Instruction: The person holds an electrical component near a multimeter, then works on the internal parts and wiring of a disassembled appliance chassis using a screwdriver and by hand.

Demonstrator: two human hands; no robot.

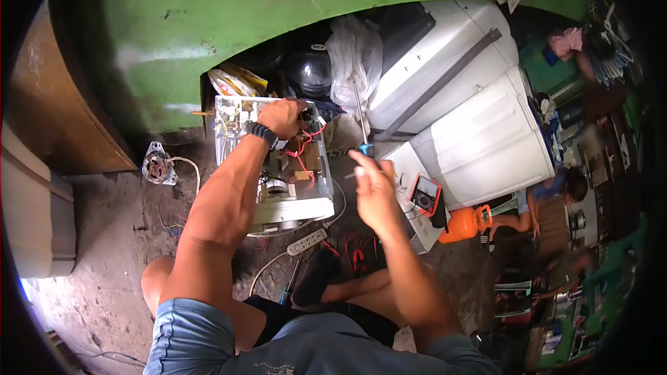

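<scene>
In front of me sits an opened white appliance (292, 210), its insides bare, with red wires (300, 155) and other parts showing. My left hand (281, 119), a dark band at its wrist, reaches over the far side of this housing. Its fingers are curled at a dark part near the far right corner; what they grip is hidden. My right hand (374, 187) is closed around a screwdriver (365, 149) with a blue handle. The long shaft points up and away, to the right of the appliance and apart from it.
A multimeter (424, 196) lies on a white panel at right, near an orange gas cylinder (464, 225). A power strip (306, 242) and red-handled pliers (358, 258) lie on the floor. A loose motor (159, 164) is at left. White appliance bodies (486, 132) stand far right; people sit beyond.
</scene>
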